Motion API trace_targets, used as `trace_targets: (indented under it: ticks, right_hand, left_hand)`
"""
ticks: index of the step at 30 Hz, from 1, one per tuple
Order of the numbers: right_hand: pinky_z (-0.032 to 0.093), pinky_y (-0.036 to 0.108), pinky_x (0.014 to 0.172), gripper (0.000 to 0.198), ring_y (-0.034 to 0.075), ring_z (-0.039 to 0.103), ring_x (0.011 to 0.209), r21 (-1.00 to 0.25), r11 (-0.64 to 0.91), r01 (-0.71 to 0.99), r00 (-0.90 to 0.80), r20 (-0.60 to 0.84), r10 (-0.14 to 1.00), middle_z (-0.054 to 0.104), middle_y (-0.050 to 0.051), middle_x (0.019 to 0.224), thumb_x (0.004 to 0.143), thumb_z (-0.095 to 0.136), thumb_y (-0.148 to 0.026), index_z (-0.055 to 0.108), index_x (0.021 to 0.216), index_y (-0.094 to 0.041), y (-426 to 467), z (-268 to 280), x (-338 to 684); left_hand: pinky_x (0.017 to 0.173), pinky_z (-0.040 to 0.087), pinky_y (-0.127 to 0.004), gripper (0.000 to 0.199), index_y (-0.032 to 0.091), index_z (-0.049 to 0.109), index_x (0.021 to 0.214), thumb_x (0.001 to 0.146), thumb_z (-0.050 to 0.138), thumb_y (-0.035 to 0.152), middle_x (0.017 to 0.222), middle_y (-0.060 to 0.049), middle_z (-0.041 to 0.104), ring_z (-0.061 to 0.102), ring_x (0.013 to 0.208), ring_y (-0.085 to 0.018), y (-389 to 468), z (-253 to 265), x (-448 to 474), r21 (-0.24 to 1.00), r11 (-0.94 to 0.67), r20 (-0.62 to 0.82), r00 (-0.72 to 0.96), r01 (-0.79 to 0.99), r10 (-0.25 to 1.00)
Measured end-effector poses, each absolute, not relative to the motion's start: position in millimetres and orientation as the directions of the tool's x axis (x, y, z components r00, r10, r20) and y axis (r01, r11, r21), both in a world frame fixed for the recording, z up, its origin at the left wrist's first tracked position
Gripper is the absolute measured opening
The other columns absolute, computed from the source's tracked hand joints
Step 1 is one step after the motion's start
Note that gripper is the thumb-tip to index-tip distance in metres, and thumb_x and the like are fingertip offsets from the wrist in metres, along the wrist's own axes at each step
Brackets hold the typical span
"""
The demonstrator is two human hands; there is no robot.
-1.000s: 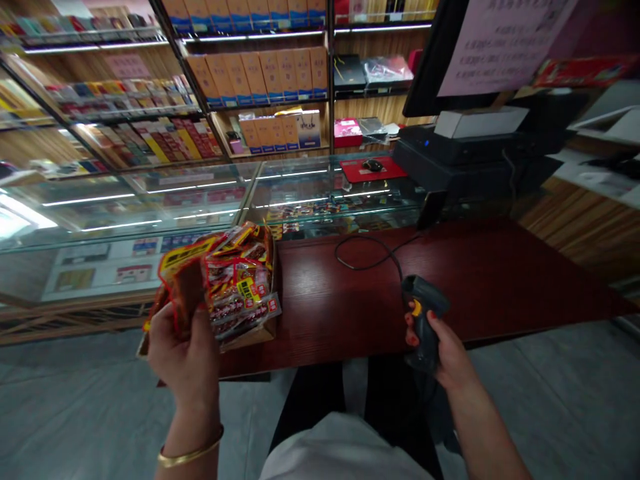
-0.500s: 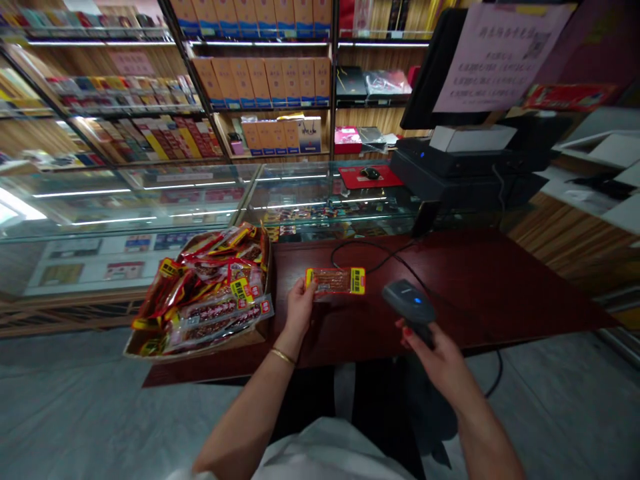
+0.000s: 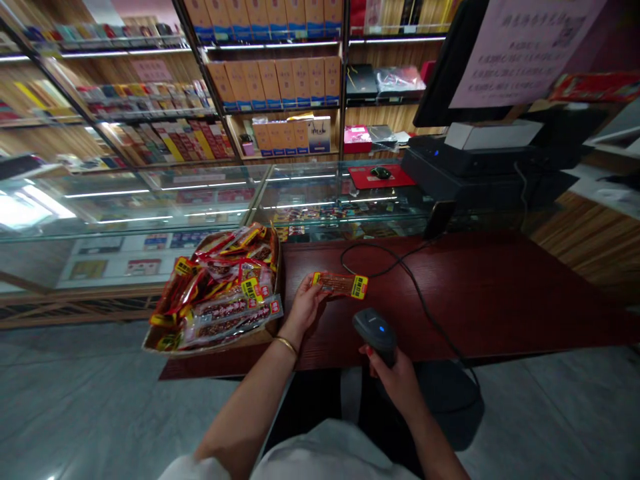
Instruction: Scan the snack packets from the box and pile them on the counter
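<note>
Pinched by its left end in my left hand [image 3: 306, 303] is a flat snack packet [image 3: 342, 285], red and yellow with a clear window showing brown strips. It is held just above the dark red table [image 3: 480, 293]. My right hand [image 3: 395, 377] is wrapped round the handle of a black barcode scanner [image 3: 376, 331] with a small blue light lit. The scanner's head is below and right of the packet, apart from it. Left of my left hand, an open cardboard box [image 3: 220, 348] is heaped with similar red, yellow and clear snack packets [image 3: 235, 307].
A black cable [image 3: 425, 297] loops over the table. Behind stands a glass display counter [image 3: 210, 175] with a mouse [image 3: 381, 173] on a red mat [image 3: 407, 175]. A monitor [image 3: 443, 73] with a paper sheet rises at right. Shelves of boxes [image 3: 295, 80] line the back.
The scanner in my right hand has moved left and slightly down, closer to the packet. The packet now tilts a little, its right end lower. The view has shifted slightly.
</note>
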State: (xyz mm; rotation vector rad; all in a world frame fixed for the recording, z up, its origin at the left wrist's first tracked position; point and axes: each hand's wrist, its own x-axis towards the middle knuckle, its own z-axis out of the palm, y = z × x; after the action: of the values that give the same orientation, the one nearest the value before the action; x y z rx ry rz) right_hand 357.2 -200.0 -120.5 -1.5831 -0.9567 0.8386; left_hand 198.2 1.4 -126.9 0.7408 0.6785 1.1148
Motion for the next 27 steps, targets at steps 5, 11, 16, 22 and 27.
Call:
trace_targets:
  ticks: [5, 11, 16, 22, 27]
  right_hand:
    - [0.05, 0.029, 0.056, 0.05, 0.017, 0.059, 0.054, -0.986, -0.117, 0.12, 0.354, -0.068, 0.933, 0.066, 0.002, 0.059, 0.084, 0.069, -0.065, 0.078, 0.087, -0.016, -202, -128, 362]
    - [0.051, 0.028, 0.059, 0.046, 0.017, 0.061, 0.057, -0.986, -0.131, 0.099, 0.331, -0.092, 0.939, 0.072, 0.005, 0.068, 0.087, 0.068, -0.062, 0.076, 0.087, -0.016, -213, -115, 362]
    - [0.05, 0.028, 0.056, 0.045, 0.017, 0.061, 0.055, -0.985, -0.148, 0.085, 0.317, -0.114, 0.941, 0.072, 0.004, 0.066, 0.087, 0.068, -0.061, 0.074, 0.085, -0.017, -224, -98, 363]
    - [0.051, 0.028, 0.056, 0.046, 0.017, 0.062, 0.054, -0.981, -0.175, 0.085, 0.319, -0.139, 0.937, 0.073, 0.004, 0.067, 0.087, 0.068, -0.063, 0.075, 0.088, -0.017, -231, -101, 365]
    - [0.051, 0.027, 0.055, 0.048, 0.018, 0.063, 0.054, -0.977, -0.185, 0.109, 0.329, -0.14, 0.934, 0.072, 0.005, 0.065, 0.084, 0.07, -0.065, 0.074, 0.082, -0.017, -232, -99, 363]
  left_hand:
    - [0.085, 0.057, -0.031, 0.029, 0.021, 0.058, 0.095, 0.074, 0.078, 0.022, 0.096, 0.0, 0.072, 0.069, 0.086, -0.016, -3, -131, 203, 0.839, 0.243, -0.086, 0.322, -0.487, 0.943]
    - [0.096, 0.055, -0.044, 0.039, 0.019, 0.067, 0.116, 0.078, 0.071, 0.021, 0.114, -0.008, 0.073, 0.068, 0.105, -0.023, 3, -132, 203, 0.806, 0.283, -0.157, 0.274, -0.519, 0.949]
    - [0.096, 0.055, -0.045, 0.034, 0.017, 0.072, 0.112, 0.078, 0.07, 0.022, 0.11, -0.01, 0.075, 0.069, 0.104, -0.024, 5, -132, 201, 0.789, 0.308, -0.185, 0.274, -0.532, 0.944]
    - [0.092, 0.057, -0.04, 0.031, 0.017, 0.072, 0.107, 0.076, 0.071, 0.022, 0.109, -0.008, 0.075, 0.07, 0.098, -0.021, 4, -133, 201, 0.799, 0.283, -0.167, 0.255, -0.53, 0.952]
    - [0.093, 0.057, -0.041, 0.03, 0.017, 0.071, 0.105, 0.076, 0.072, 0.024, 0.105, -0.008, 0.075, 0.071, 0.098, -0.023, 5, -133, 202, 0.806, 0.273, -0.162, 0.249, -0.525, 0.955]
